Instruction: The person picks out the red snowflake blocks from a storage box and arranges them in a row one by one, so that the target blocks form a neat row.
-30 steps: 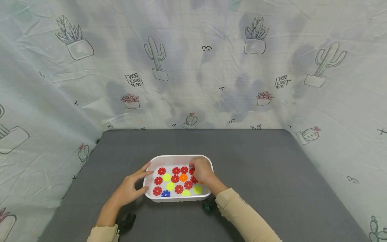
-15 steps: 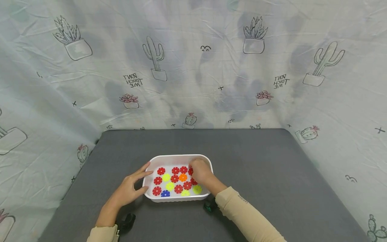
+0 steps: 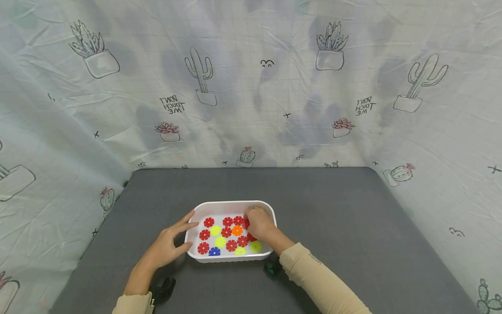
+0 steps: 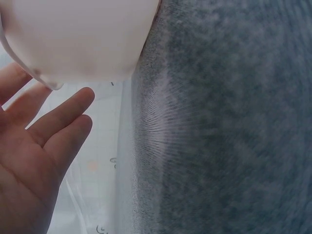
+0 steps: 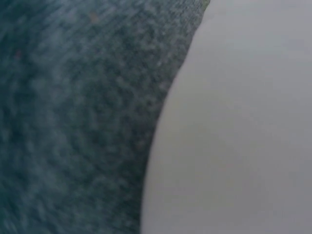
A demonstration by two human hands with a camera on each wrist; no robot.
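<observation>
Head view: a grey felt-like table top [image 3: 337, 226] sits inside a tent of pale cloth backdrop [image 3: 251, 87] printed with potted cacti. The lettering on the cloth reads mirrored, roughly "DON'T TOUCH ME". A white tray [image 3: 231, 205] lies near the table's front edge and holds flat flower-shaped discs [image 3: 226, 232]: mostly red, some yellow, one orange, one blue. The left hand [image 3: 166, 246] rests with relaxed, straight fingers against the tray's left wall, probably to steady it. The right hand [image 3: 259, 223] is inside the tray, fingers curled down over a red disc at the right end; I cannot tell whether it is pinched or only touched.

Left wrist view: open fingers [image 4: 53, 122] lie just under the tray's white rim [image 4: 78, 44], with grey table surface beside them.

Right wrist view: only blurred tray wall [image 5: 239, 131] and grey table; no hand is visible.
</observation>
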